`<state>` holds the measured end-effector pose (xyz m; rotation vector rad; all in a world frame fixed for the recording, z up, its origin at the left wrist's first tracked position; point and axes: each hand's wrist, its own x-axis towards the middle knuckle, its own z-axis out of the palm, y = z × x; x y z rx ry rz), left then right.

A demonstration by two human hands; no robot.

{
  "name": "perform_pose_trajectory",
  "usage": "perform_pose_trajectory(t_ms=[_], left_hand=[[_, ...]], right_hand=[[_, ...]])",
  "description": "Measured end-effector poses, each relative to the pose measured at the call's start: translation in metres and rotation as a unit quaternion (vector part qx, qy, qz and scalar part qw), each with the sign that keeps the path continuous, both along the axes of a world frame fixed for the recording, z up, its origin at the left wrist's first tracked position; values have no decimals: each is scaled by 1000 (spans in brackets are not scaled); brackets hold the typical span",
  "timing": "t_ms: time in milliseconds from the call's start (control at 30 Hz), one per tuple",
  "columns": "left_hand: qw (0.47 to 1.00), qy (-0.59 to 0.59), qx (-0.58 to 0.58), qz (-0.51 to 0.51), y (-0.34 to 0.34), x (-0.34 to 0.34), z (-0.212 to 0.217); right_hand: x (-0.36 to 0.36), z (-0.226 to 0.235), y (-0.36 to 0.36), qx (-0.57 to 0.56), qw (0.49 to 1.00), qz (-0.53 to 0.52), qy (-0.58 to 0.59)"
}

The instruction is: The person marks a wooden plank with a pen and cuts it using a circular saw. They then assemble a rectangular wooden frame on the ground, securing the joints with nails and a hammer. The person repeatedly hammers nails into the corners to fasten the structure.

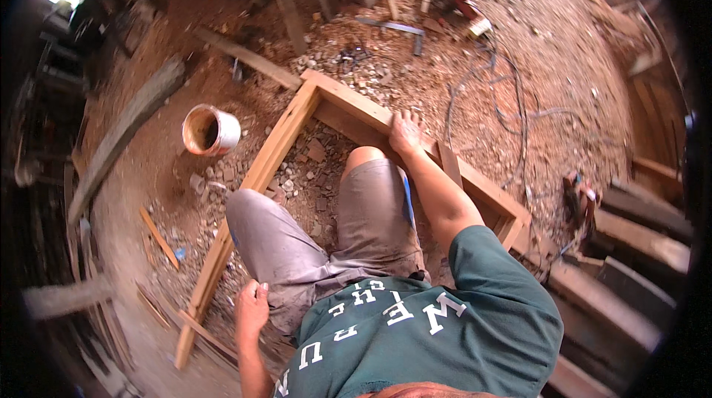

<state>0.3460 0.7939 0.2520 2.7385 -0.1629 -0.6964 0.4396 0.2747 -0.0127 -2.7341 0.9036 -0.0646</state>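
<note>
A large frame of pale wooden beams [285, 135] lies in front of me and around my legs, its far corner pointing away from me. On its far right beam rests my right hand [406, 133], with its fingers bent over the timber. Beside my left thigh is my left hand [252, 305], its fingers curled in; whether anything is inside them is hidden. A shorter board [449, 164] stands against the right beam, close to my right forearm. Past the far corner, a plank [248, 57] stretches to the upper left.
A white bucket [211, 130] with a brown-stained inside stands left of the frame. Farther off lie a metal square [397, 27], a red power tool [469, 12] and a looped dark cable [523, 113]. Stacked timbers [604, 302] fill the right side. Wood chips cover the ground.
</note>
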Motion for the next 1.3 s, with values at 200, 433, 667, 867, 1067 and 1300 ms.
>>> perform_pose_trajectory(t_ms=[200,433,667,867,1067,1300], left_hand=[[996,79,3,-28,-7,-66,34],[966,241,-72,66,14,-64,58],[981,-124,-51,137,41,97,137],[981,-14,-123,150,62,193,53],[987,26,-135,79,78,304,-52],[985,-64,-159,18,56,496,-161]], right_hand=[[-2,-2,-10,18,1000,13,-2],[-2,12,-7,27,999,18,11],[0,24,-10,65,996,38,49],[8,19,-10,24,995,27,92],[22,28,6,1,990,48,130],[19,76,8,61,991,16,120]])
